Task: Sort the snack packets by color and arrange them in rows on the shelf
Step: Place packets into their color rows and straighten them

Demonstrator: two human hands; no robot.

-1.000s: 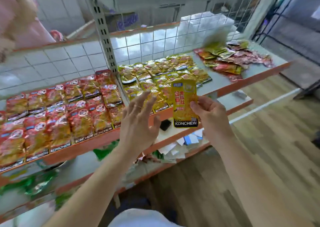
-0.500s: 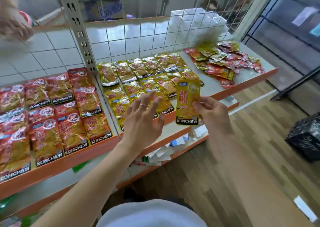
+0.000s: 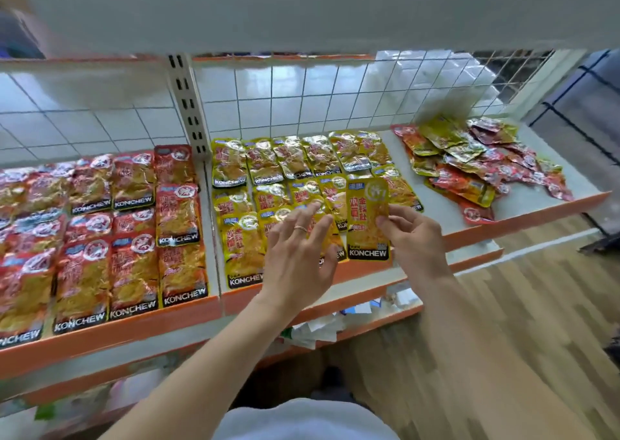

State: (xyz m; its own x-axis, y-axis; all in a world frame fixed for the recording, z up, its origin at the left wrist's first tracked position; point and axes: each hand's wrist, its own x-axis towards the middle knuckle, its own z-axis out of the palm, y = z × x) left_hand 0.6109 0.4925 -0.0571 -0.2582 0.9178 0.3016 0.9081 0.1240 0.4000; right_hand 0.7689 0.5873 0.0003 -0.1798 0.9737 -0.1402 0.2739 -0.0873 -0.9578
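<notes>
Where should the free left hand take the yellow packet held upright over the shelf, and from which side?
Probably its flat left edge, from the left: the right hand pinches the yellow packet by its right edge, leaving the left side bare, and the open left hand hovers beside it.

Yellow packet was held near the shelf's front edge.
It was pinched by the right hand; the left hand was spread above the yellow rows; a mixed pile was seen near the right edge.
</notes>
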